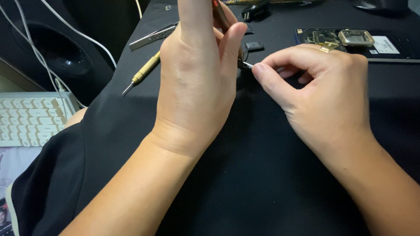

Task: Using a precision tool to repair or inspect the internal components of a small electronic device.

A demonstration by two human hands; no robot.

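Observation:
My left hand (197, 74) stands upright on a black cloth (245, 175), gripping a thin brown-handled tool (220, 15) whose shaft runs down behind my fingers. My right hand (323, 96) sits just to its right, thumb and fingers pinched on a small silvery metal part (247, 65) where the tool's tip meets it. Most of that part is hidden by both hands.
A brass screwdriver (142, 75) and metal tweezers (153, 37) lie at the left of the cloth. An opened dark device with gold metal parts (350, 40) lies at the back right. Beyond the left edge are a white keyboard (28, 118), white cables (43, 65) and a speaker (57, 48).

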